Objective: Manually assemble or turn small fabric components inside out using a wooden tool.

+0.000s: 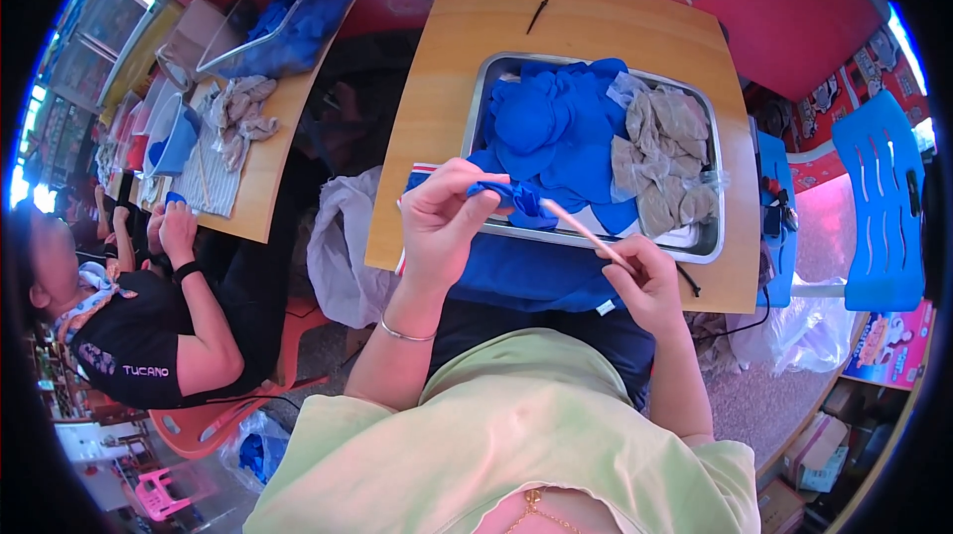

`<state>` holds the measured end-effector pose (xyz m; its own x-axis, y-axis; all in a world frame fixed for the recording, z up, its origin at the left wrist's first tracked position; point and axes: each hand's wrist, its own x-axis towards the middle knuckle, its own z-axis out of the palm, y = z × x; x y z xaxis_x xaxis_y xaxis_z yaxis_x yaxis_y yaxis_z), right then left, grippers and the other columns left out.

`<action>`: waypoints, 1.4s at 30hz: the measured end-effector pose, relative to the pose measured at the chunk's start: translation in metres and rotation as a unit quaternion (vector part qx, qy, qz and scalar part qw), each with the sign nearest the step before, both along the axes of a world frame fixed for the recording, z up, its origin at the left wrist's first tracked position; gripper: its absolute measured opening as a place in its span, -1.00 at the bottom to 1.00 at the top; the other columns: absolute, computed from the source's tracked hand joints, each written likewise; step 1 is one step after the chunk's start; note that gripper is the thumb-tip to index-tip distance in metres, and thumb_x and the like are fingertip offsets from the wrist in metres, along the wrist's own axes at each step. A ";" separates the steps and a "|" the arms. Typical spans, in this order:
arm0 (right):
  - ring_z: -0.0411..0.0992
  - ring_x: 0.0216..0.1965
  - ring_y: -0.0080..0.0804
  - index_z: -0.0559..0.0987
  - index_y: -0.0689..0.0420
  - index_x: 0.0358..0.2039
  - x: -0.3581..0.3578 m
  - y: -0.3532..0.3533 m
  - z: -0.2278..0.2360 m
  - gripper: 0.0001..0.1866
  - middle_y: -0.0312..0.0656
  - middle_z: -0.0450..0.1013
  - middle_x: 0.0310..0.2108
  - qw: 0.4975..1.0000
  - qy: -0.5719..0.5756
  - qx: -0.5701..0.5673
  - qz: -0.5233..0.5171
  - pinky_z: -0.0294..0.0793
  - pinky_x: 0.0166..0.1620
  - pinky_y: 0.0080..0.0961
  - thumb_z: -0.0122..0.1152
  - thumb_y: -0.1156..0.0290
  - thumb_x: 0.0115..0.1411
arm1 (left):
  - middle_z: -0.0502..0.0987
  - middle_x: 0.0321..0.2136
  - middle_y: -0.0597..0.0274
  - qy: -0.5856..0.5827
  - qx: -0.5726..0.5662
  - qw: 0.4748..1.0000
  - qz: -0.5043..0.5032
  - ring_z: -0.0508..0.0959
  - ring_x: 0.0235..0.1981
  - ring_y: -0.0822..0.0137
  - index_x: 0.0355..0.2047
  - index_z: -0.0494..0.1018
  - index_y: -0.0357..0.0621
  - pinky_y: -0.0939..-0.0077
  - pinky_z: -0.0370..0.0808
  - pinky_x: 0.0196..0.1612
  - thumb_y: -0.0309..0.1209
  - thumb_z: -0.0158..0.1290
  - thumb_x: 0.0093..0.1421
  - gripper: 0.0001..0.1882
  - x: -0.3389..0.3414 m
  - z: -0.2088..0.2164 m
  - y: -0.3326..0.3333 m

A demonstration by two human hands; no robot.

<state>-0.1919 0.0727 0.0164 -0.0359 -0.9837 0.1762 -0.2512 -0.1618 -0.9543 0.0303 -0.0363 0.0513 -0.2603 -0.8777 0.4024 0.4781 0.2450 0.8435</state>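
My left hand point(444, 219) pinches a small, bunched piece of blue fabric point(524, 204) between thumb and fingers. In my right hand point(647, 288) is a thin pale stick point(588, 232), its far tip touching or just beside the fabric; I cannot tell which. Just beyond my hands, a shallow metal tray point(717, 199) sits on the wooden table. Loose blue fabric pieces point(556, 122) with rounded edges overlap in its left and middle. On its right lies a crumpled greyish-beige bundle point(667, 152) with clear plastic around it.
The wooden table point(417, 107) carries black thin strips point(537, 16) at its far side and right of my right hand. Blue cloth point(536, 271) lies over my lap. A blue chair point(882, 197) stands right. At left, a person point(149, 335) works at another table point(260, 177).
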 end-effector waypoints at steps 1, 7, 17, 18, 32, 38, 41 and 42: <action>0.35 -0.49 -0.56 0.53 0.23 -0.38 -0.001 0.000 0.001 -0.89 -0.23 0.40 -0.48 1.000 0.017 0.012 0.008 0.28 -0.44 -0.67 0.19 0.63 0.02 | 0.47 -0.36 0.17 0.008 0.006 1.000 0.013 0.52 -0.36 0.46 -0.25 0.53 -0.35 0.67 0.48 -0.40 -0.62 0.14 0.08 -0.81 0.001 0.000 0.000; 0.26 -0.57 -0.65 0.49 0.23 -0.42 0.016 -0.004 0.020 -0.82 -0.30 0.40 -0.48 0.994 -0.037 -0.084 -0.060 0.20 -0.50 -0.74 0.33 0.58 -0.04 | 0.51 -0.39 0.15 -0.240 -0.216 0.943 0.077 0.56 -0.36 0.36 -0.34 0.57 -0.27 0.61 0.52 -0.36 -0.64 0.21 -0.04 -0.80 -0.018 0.006 0.015; 0.22 -0.63 -0.69 0.52 0.21 -0.37 0.029 -0.009 0.029 -0.85 -0.34 0.42 -0.54 0.972 0.072 -0.166 -0.148 0.17 -0.58 -0.73 0.28 0.62 0.00 | 0.55 -0.37 0.14 -0.264 -0.237 0.934 0.037 0.58 -0.34 0.31 -0.35 0.57 -0.24 0.60 0.50 -0.35 -0.59 0.22 -0.06 -0.80 -0.028 0.007 0.032; 0.23 -0.60 -0.70 0.51 0.21 -0.38 0.027 -0.007 0.030 -0.88 -0.37 0.40 -0.54 0.990 -0.009 -0.075 -0.121 0.19 -0.55 -0.74 0.25 0.60 0.04 | 0.55 -0.37 0.14 -0.258 -0.232 0.937 0.036 0.59 -0.33 0.30 -0.35 0.57 -0.24 0.60 0.49 -0.35 -0.59 0.21 -0.04 -0.82 -0.027 0.005 0.032; 0.28 -0.48 -0.80 0.49 0.21 -0.33 0.027 -0.012 0.050 -0.86 -0.39 0.40 -0.45 0.991 -0.122 0.034 -0.045 0.20 -0.46 -0.85 0.24 0.58 0.07 | 0.54 -0.43 0.15 -0.254 -0.312 0.915 0.010 0.58 -0.21 0.16 -0.37 0.57 -0.24 0.46 0.54 -0.26 -0.59 0.25 -0.13 -0.76 -0.022 0.009 0.031; 0.18 -0.57 -0.77 0.46 0.14 -0.23 0.024 -0.012 0.044 -0.88 -0.41 0.35 -0.50 0.891 -0.437 0.111 -0.048 0.09 -0.53 -0.81 0.10 0.47 0.20 | 0.53 -0.43 0.16 -0.243 -0.270 0.931 0.030 0.57 -0.36 0.27 -0.35 0.57 -0.25 0.59 0.49 -0.37 -0.59 0.22 -0.07 -0.80 -0.021 0.010 0.034; 0.19 -0.55 -0.74 0.45 0.14 -0.21 0.018 -0.010 0.037 -0.86 -0.41 0.34 -0.49 0.948 -0.289 0.056 -0.123 0.12 -0.50 -0.78 0.09 0.47 0.20 | 0.52 -0.41 0.16 -0.222 -0.189 0.956 0.038 0.53 -0.43 0.41 -0.33 0.56 -0.29 0.69 0.43 -0.44 -0.57 0.17 0.04 -0.85 -0.012 0.004 0.030; 0.22 -0.54 -0.67 0.48 0.17 -0.25 0.017 -0.008 0.035 -0.88 -0.39 0.34 -0.52 0.974 -0.192 -0.024 -0.116 0.16 -0.47 -0.70 0.03 0.45 0.23 | 0.51 -0.40 0.16 -0.186 -0.145 0.971 0.039 0.51 -0.46 0.48 -0.31 0.55 -0.31 0.74 0.40 -0.47 -0.55 0.14 0.10 -0.86 -0.010 0.002 0.028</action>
